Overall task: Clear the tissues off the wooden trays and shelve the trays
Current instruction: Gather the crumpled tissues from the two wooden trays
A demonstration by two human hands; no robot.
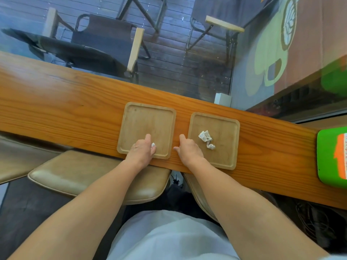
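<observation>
Two square wooden trays lie side by side on a long wooden counter [75,109]. On the left tray [146,121] rests my left hand [141,151], closed around a white tissue [153,145] that peeks out between the fingers. The right tray [223,132] carries a crumpled white tissue [206,138] near its middle. My right hand [188,149] sits at the right tray's near left corner, fingers curled over the rim, just left of that tissue; whether it grips the rim or merely rests there is unclear.
A green object with an orange patch [332,156] lies on the counter at the far right. A small white box [223,99] stands at the counter's far edge. Tan padded stools [93,177] sit below the counter. Behind glass are folding chairs [105,44].
</observation>
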